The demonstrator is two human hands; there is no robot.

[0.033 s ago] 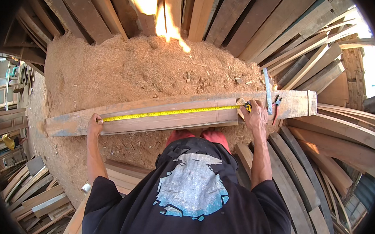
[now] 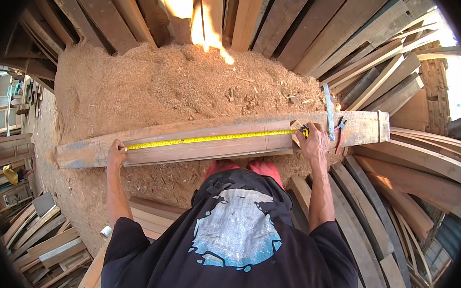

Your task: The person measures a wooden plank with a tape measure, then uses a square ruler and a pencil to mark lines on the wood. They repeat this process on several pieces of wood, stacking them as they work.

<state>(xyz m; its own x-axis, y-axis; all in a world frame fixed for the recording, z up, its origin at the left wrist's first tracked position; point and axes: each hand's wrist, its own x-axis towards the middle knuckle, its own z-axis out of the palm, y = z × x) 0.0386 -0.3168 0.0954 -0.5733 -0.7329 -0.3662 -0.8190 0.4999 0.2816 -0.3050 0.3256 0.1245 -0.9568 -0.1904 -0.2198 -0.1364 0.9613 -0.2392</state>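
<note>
A yellow tape measure is stretched along a reddish-brown board, which lies on a longer, worn plank. At the board's left end my left hand is closed on the end of the blade. My right hand grips the black and yellow case near the board's right end. Pencil lines cross the board close to that end. Just right of my right hand, pliers with red and dark handles and a metal try square rest on the plank.
Sawdust and shavings are heaped beyond the plank. Upright boards lean along the far side. Stacked timber lies at the right, with more offcuts at the lower left. A white cup-like object is on the ground near my left elbow.
</note>
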